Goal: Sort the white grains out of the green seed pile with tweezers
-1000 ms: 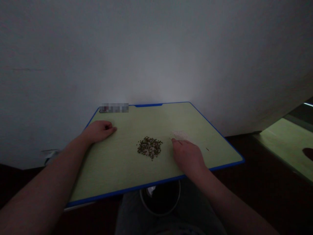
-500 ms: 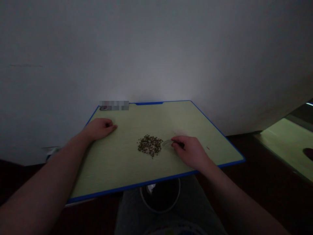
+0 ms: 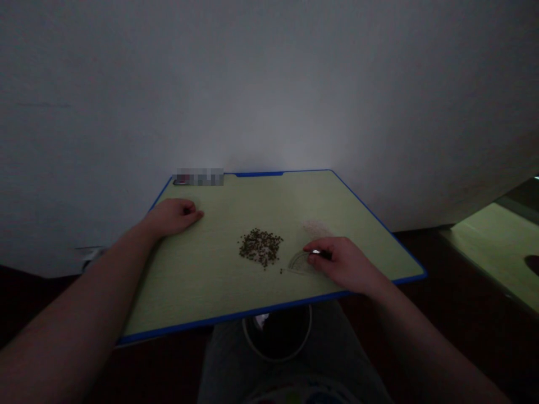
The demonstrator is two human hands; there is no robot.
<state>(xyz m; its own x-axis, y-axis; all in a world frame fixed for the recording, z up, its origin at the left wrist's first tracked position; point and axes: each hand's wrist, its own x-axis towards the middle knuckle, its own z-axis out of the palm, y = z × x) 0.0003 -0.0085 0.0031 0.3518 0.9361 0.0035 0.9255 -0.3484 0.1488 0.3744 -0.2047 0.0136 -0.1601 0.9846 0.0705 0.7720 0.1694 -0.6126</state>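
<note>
My right hand pinches a clear plastic protractor between thumb and fingers, low over the board. Its curved edge faces the pile of small dark green beans, which has pale grains mixed in. At the protractor's left corner lies a single bean, apart from the pile. Behind my right hand is a thin patch of pale grains, partly covered by the fingers. My left hand rests on the left side of the board, fingers curled in, and nothing shows in it.
The pale green folding table has a blue rim and stands against a wall. A blurred-out object lies at its far left corner. Below the near edge, a round container sits between my legs. Another pale surface is at right.
My right hand has turned and drawn back to the right, bringing the protractor into view. One bean now lies apart beside it. My left hand stays in place.
</note>
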